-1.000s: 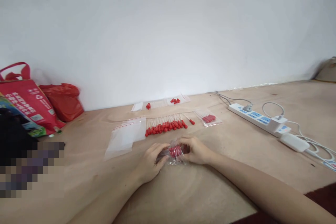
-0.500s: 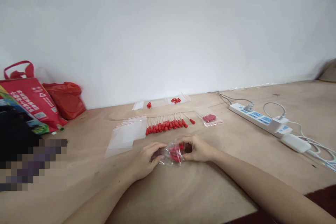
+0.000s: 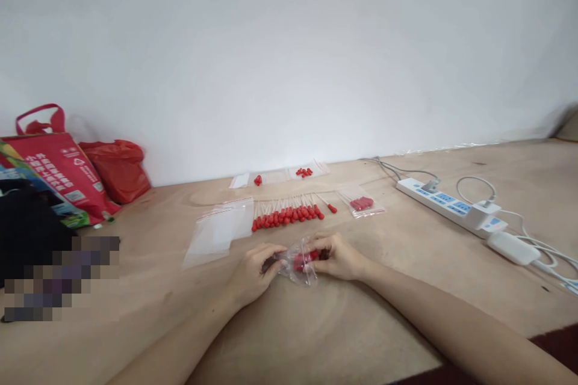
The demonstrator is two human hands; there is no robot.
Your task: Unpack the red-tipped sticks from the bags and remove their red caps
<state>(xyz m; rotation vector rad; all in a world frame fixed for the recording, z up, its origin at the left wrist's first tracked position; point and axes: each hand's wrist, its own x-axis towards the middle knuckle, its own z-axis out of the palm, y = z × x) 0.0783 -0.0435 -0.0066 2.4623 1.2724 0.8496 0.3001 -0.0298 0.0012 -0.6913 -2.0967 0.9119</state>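
A small clear zip-lock bag point(image 3: 295, 278) is held between my hands, low over the wooden table. My left hand point(image 3: 259, 271) pinches its left end between thumb and fingers. From the right, my right hand point(image 3: 338, 257) curls its fingers and thumb round red-tipped sticks point(image 3: 300, 261) at the bag's mouth; the red ends show inside the plastic. My fingers hide the rest of the sticks. Just beyond my hands lies a row of pale sticks with red tips point(image 3: 289, 215), and one separate red-tipped stick point(image 3: 332, 209) lies at its right end.
Flat clear bags point(image 3: 210, 237) lie left of the row. A filled bag point(image 3: 361, 203) rests to its right. Along the wall are small bags with red pieces point(image 3: 304, 172). A white power strip point(image 3: 445, 201) with cables stands right. Red bags point(image 3: 120, 168) stand far left.
The red ends in the bag have shifted slightly under my right fingers. My hands stay in nearly the same place, and the whole view has moved a little.
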